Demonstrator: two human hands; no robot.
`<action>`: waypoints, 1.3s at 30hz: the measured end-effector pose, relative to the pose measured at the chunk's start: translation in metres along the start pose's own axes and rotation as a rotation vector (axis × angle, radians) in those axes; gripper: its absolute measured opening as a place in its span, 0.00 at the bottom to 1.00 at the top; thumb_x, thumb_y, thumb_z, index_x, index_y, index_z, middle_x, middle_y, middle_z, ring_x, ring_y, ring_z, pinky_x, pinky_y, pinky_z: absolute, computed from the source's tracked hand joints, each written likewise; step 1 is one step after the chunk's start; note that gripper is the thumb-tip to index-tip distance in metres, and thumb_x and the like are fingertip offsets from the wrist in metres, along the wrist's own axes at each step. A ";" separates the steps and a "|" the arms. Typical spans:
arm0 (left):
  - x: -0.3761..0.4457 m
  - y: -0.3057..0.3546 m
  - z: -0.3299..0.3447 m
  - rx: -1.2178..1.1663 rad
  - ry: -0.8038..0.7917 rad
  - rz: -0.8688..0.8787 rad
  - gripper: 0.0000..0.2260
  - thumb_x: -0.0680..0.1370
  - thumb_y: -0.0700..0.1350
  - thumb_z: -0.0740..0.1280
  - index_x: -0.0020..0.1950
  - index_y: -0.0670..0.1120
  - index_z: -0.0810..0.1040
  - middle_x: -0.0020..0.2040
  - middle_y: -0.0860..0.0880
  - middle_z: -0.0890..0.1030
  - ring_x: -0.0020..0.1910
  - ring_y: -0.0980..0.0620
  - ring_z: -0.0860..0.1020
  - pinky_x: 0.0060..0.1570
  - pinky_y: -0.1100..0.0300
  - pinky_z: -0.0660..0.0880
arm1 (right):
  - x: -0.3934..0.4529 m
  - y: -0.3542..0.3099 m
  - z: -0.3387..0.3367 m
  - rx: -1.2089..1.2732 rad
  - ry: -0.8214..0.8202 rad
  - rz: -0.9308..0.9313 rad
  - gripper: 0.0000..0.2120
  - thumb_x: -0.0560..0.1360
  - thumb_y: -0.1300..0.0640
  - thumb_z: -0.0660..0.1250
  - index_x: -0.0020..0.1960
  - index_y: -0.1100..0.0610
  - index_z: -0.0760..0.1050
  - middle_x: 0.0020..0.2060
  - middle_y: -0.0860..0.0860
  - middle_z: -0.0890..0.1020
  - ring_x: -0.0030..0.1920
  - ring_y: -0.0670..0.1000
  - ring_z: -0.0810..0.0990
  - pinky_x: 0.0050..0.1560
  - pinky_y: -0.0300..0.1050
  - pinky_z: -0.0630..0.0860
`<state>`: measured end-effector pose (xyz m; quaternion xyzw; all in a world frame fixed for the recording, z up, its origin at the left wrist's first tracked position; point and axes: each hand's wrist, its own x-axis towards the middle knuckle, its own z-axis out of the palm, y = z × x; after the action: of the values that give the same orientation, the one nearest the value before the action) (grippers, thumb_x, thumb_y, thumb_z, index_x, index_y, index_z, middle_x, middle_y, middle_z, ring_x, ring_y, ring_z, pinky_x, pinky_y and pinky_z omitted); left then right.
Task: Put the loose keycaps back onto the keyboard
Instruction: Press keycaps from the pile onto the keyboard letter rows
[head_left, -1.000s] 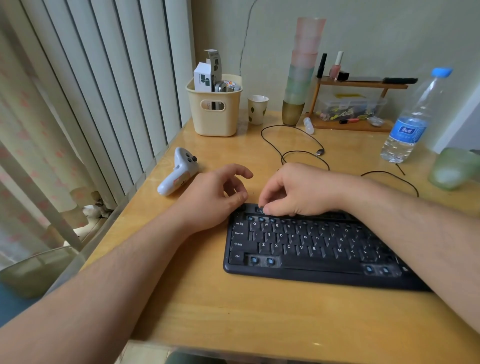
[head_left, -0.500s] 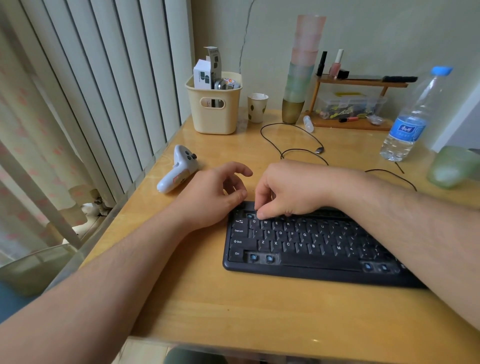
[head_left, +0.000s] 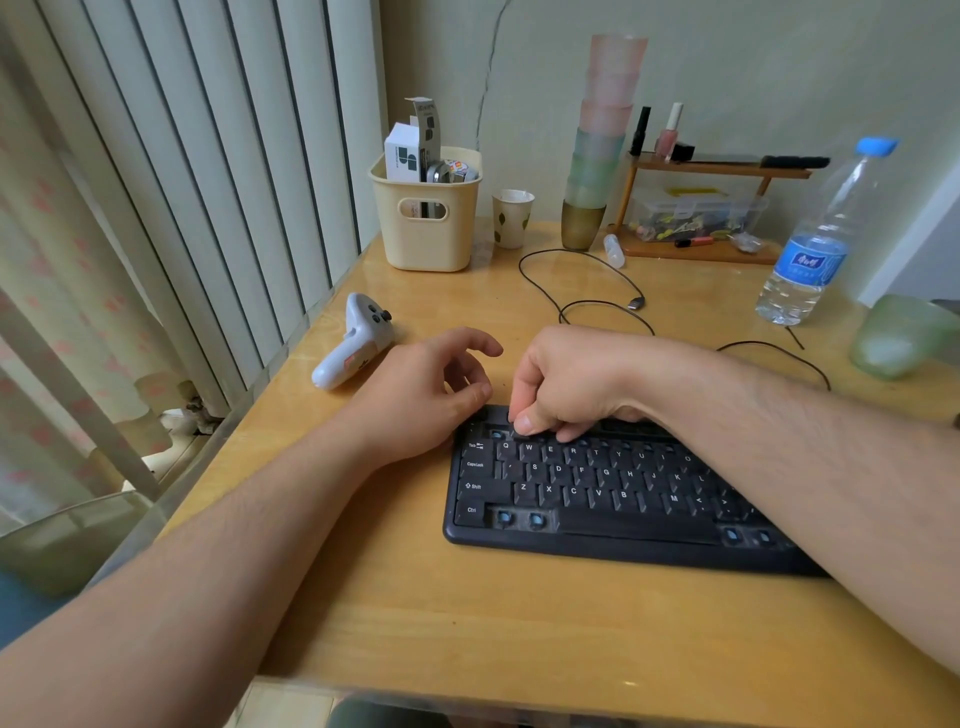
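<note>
The black keyboard lies on the wooden desk. Bare blue switch stems show where caps are off: one in the top row's left end, two beside Ctrl and two at the bottom right. My right hand is curled over the left end of the top row, its thumb and forefinger pinching a small dark keycap down against the board. My left hand rests at the keyboard's top left corner, fingers loosely curled, thumb touching the corner. No other loose keycaps are in sight.
A white handheld controller lies left of my left hand. Behind stand a cream basket, a paper cup, stacked cups, a small wooden shelf and a water bottle. A black cable loops behind the keyboard.
My right hand has slid a little to the left along the top row, its fingertips now near the left end. My left hand has stayed by the corner.
</note>
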<state>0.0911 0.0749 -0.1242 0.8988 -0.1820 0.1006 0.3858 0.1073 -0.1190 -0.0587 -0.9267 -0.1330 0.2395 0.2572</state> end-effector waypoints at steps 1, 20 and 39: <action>0.000 0.000 0.000 0.002 0.000 0.000 0.15 0.80 0.45 0.71 0.64 0.58 0.77 0.45 0.60 0.84 0.48 0.58 0.79 0.52 0.58 0.77 | 0.000 -0.001 0.000 -0.003 0.005 0.011 0.04 0.77 0.62 0.75 0.44 0.55 0.84 0.46 0.53 0.83 0.42 0.48 0.82 0.41 0.40 0.84; 0.000 0.000 0.000 -0.013 0.002 -0.010 0.14 0.79 0.45 0.72 0.63 0.57 0.77 0.45 0.60 0.84 0.47 0.57 0.80 0.53 0.57 0.77 | 0.006 -0.008 -0.006 0.096 -0.062 0.107 0.06 0.77 0.66 0.73 0.44 0.58 0.81 0.42 0.54 0.79 0.43 0.50 0.78 0.41 0.43 0.84; 0.012 0.007 0.010 0.021 0.029 0.010 0.06 0.81 0.50 0.71 0.58 0.56 0.82 0.43 0.57 0.81 0.43 0.59 0.78 0.47 0.62 0.76 | -0.002 0.064 -0.033 -0.107 0.504 -0.197 0.09 0.79 0.55 0.70 0.54 0.41 0.82 0.46 0.42 0.81 0.40 0.42 0.77 0.39 0.37 0.71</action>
<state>0.0994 0.0605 -0.1226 0.9003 -0.1799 0.1176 0.3785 0.1302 -0.1870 -0.0674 -0.9520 -0.1667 -0.0324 0.2547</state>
